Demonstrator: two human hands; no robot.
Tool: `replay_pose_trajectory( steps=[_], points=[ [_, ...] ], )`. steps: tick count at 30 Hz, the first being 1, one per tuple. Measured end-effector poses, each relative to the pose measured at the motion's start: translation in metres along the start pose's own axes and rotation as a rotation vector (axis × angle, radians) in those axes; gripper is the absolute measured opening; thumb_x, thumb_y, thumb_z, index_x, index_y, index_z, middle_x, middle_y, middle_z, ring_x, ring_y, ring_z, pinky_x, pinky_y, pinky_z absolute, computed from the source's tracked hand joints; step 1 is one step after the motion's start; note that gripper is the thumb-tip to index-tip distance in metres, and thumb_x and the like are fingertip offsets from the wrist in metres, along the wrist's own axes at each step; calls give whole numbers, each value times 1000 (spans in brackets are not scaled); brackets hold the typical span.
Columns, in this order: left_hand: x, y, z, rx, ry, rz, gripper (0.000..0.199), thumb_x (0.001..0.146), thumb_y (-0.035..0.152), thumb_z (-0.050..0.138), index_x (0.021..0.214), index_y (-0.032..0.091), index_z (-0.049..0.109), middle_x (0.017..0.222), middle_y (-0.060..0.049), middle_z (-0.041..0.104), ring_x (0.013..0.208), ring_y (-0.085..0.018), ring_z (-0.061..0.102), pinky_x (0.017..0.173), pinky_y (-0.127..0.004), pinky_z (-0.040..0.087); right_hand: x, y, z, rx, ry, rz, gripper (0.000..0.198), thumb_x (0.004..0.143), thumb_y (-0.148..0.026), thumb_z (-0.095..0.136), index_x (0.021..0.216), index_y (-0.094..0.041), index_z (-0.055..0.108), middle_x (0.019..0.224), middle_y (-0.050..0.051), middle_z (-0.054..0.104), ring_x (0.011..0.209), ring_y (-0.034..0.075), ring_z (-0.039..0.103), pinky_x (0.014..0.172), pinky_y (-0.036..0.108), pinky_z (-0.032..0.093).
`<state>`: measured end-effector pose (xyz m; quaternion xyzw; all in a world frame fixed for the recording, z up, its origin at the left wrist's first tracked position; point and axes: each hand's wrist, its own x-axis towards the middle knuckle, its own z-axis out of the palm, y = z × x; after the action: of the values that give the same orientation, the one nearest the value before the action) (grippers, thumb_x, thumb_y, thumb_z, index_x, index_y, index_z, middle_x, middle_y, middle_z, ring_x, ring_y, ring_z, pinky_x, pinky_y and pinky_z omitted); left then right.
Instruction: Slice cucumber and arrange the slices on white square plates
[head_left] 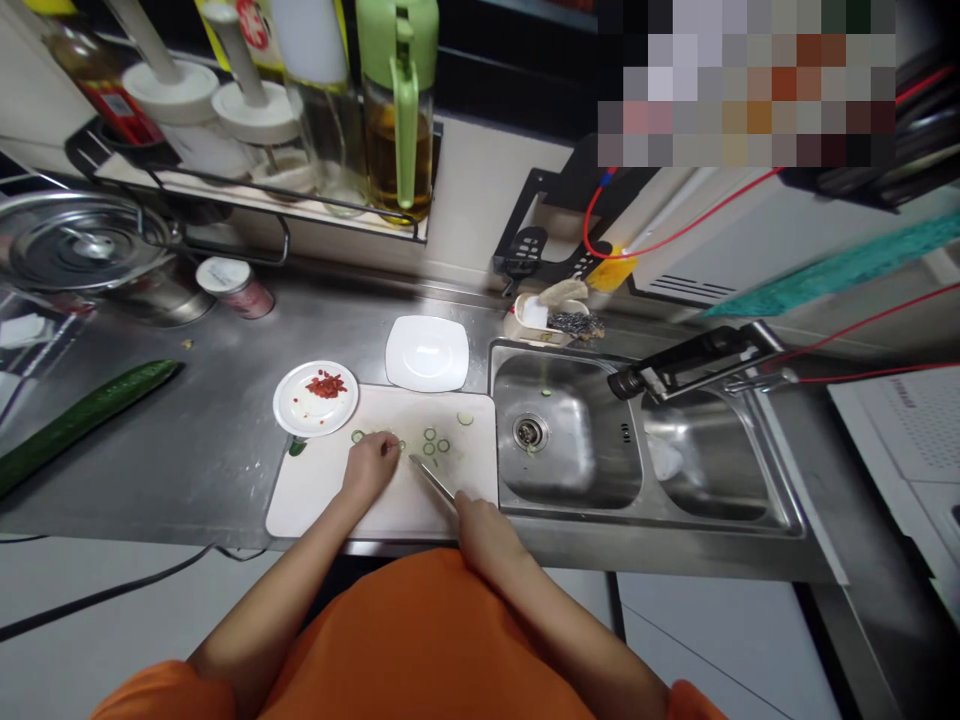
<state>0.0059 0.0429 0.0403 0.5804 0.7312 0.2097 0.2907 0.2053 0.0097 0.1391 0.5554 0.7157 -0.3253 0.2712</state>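
On a white cutting board (307, 505), my right hand (484, 530) is closed round the handle of a knife (433, 478), its blade pointing up and left. My left hand (371, 465) is pinched at the board's middle, with a thin green ring (402, 446) at its fingertips. More thin cucumber rings (430, 448) lie right of the blade tip. A cucumber slice (465, 419) rests near the upper right corner, and a dark green cucumber end (298, 447) at the left edge. A round white plate (289, 410) with small red pieces (328, 385) sits beyond the board's left corner.
A square white plate (426, 352) stands behind the board. Right of it is a double steel sink (570, 430) with a dark faucet (667, 365). A whole cucumber (90, 420) lies at far left, near a pot (157, 290) and a small jar (235, 287). Bottles (397, 130) fill the rack above.
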Motion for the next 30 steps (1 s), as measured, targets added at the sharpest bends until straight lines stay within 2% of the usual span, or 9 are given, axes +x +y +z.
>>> replay_pose_trajectory(
  steps=[4,10,16,20,24,27,30],
  points=[
    [-1,-1,-10,-49,-5,-103,17,74,29,52,72,20,66,68,1,66,65,-14,57,65,-24,39,-2,1,-2,-5,6,-7,32,82,-4,39,110,-16,49,93,12,64,97,24,60,73,28,43],
    [-2,-24,-35,-135,106,-306,25,70,41,57,75,19,69,70,1,68,68,-15,59,66,-23,41,-2,2,-1,-30,15,-19,34,79,-4,44,111,-16,49,91,11,64,94,22,61,74,27,43],
    [-1,-38,-41,-117,150,-328,26,70,41,56,72,18,68,68,0,67,68,-16,59,67,-24,41,-2,1,-5,-41,21,-33,34,79,-4,41,110,-15,51,92,12,64,94,23,61,74,28,42],
    [-3,-40,-37,-43,187,-253,27,73,40,53,79,18,69,74,-2,68,70,-18,59,70,-27,43,0,2,-4,-38,25,-34,34,81,-4,39,110,-15,51,90,12,64,93,23,61,74,28,42],
    [1,-27,-29,7,200,-48,31,77,38,51,93,19,69,84,-5,68,77,-18,59,76,-29,44,1,4,-1,-17,23,-29,34,82,-4,38,111,-16,49,90,12,65,92,23,61,71,28,43],
    [13,-6,-17,-47,41,117,30,78,35,53,98,18,68,91,-6,67,80,-17,59,77,-27,45,3,4,1,-21,26,-26,33,84,-5,36,112,-16,48,93,13,64,94,23,61,72,29,44],
    [30,14,-2,-8,-126,198,27,77,30,55,97,19,69,89,-6,67,83,-18,59,78,-28,44,3,3,2,-30,27,-21,32,85,-5,33,111,-16,49,93,14,64,95,24,61,71,29,44]
  ],
)
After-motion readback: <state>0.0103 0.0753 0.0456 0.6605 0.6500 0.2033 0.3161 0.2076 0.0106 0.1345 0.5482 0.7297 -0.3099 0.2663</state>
